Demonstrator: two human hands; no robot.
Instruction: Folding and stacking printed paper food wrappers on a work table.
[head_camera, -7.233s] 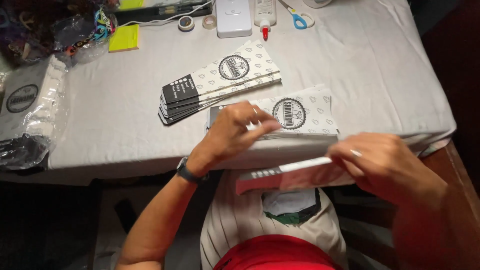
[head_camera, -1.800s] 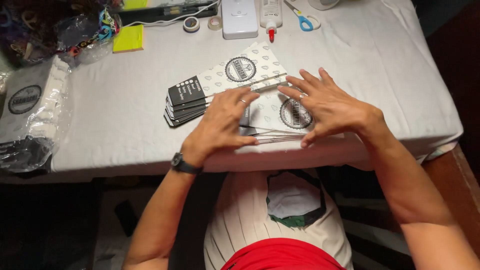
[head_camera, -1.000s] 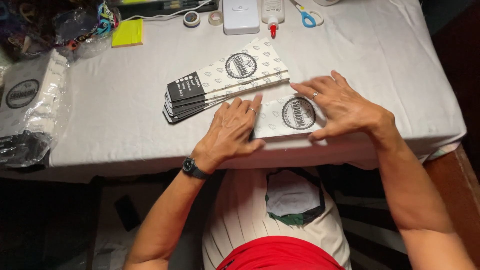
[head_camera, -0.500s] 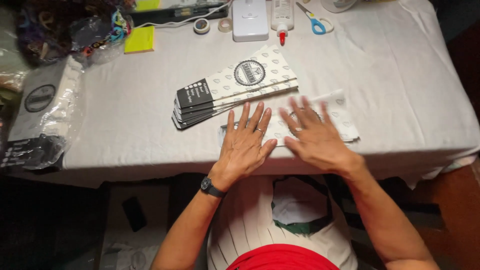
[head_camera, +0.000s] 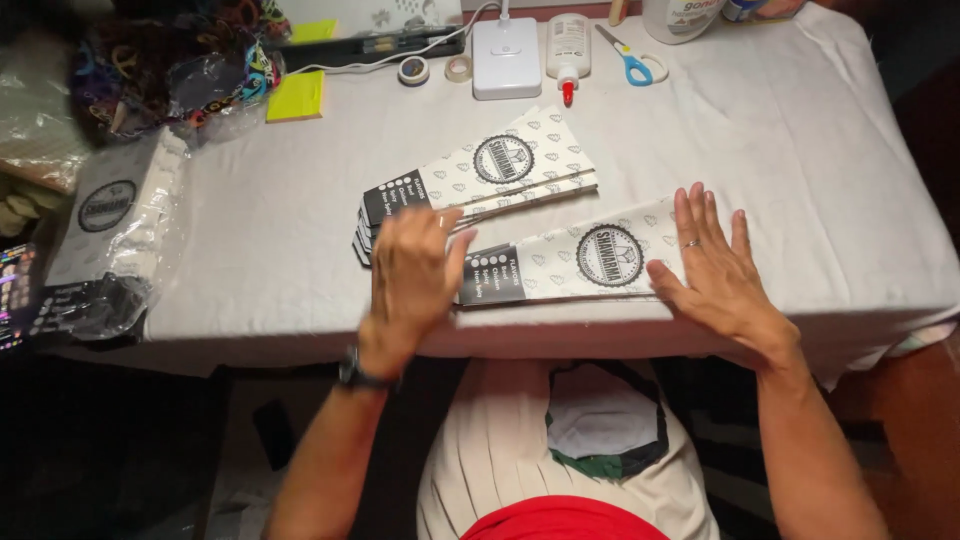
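A flat white paper sleeve (head_camera: 565, 265) with a round dark emblem and a black end lies near the table's front edge. My right hand (head_camera: 715, 275) rests flat on its right end, fingers spread. My left hand (head_camera: 412, 275) is blurred, fingers apart, at the sleeve's black left end, overlapping the near corner of a stack of like sleeves (head_camera: 480, 175) fanned out just behind. Neither hand grips anything.
A white-clothed table (head_camera: 800, 160) carries a glue bottle (head_camera: 568, 45), blue scissors (head_camera: 628, 60), a white box (head_camera: 506, 58), tape rolls (head_camera: 413, 70) and a yellow pad (head_camera: 296, 97) at the back. A plastic-wrapped bundle of sleeves (head_camera: 110, 235) lies at left.
Both hands were pressing side by side on the front sleeve; they have spread apart, left hand sliding to its left end and right hand to its right end, uncovering the emblem.
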